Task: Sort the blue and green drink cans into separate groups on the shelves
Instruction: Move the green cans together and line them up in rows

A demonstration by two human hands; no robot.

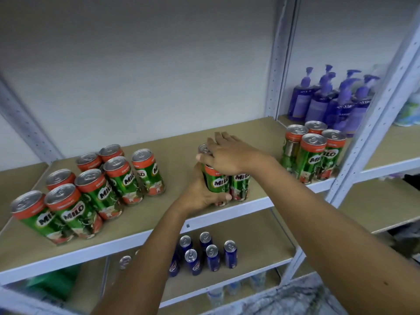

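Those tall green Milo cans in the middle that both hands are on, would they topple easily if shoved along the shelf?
Probably somewhat. The green Milo cans are tall and narrow, so a push near the top could tip them. The left hand grips low and the right hand lies across the tops, which should steady them. The smooth metal sides may slip. Once tipped, they would likely roll.

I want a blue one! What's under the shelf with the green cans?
Below the green cans' shelf sits a lower shelf with blue cans standing upright, six tops showing. The left arm covers part of them, so more may hide behind it.
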